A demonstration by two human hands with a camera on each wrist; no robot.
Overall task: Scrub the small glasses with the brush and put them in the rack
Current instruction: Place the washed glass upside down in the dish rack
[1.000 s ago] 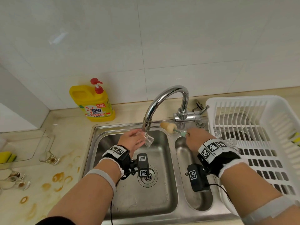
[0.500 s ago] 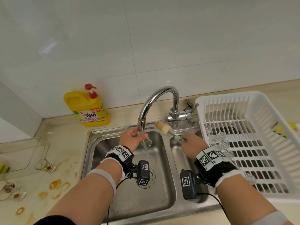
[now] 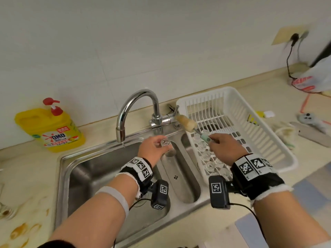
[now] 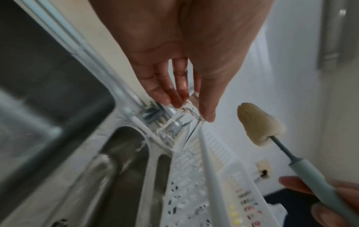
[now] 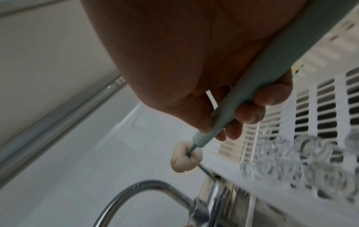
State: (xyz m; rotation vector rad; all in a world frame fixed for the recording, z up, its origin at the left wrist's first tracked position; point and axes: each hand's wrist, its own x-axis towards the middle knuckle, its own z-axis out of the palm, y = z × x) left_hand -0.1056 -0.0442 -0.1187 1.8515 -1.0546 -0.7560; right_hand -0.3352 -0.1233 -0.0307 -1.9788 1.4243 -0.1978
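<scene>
Clear, wet shot glass (image 3: 167,146) sits pinched in my left hand (image 3: 152,149) between sink and white rack (image 3: 279,140): light, slippery, probably thin-walled, so fingertips stay on its sides. My right hand (image 3: 224,147) curls around the sponge brush (image 3: 187,123) handle.

Head view: bright, even, soft light, shadows faint. Glare streaks on tap (image 3: 138,102) and sink (image 3: 100,169) rim. Wide-angle bend: wall and tabletop (image 3: 23,185) curve toward edges, worst at 3 and 9 o'clock. Slight softness overall. Left wrist view: cool white light, sink basin dark and motion-smeared at 8 o'clock; glass (image 4: 180,122) fairly sharp, rack (image 4: 209,176) blurred. Right wrist view: dimmer, palm of right hand (image 5: 194,69) in shadow at 12 o'clock, glasses (image 5: 303,165) at 4 o'clock heavily smeared, tap soft.
</scene>
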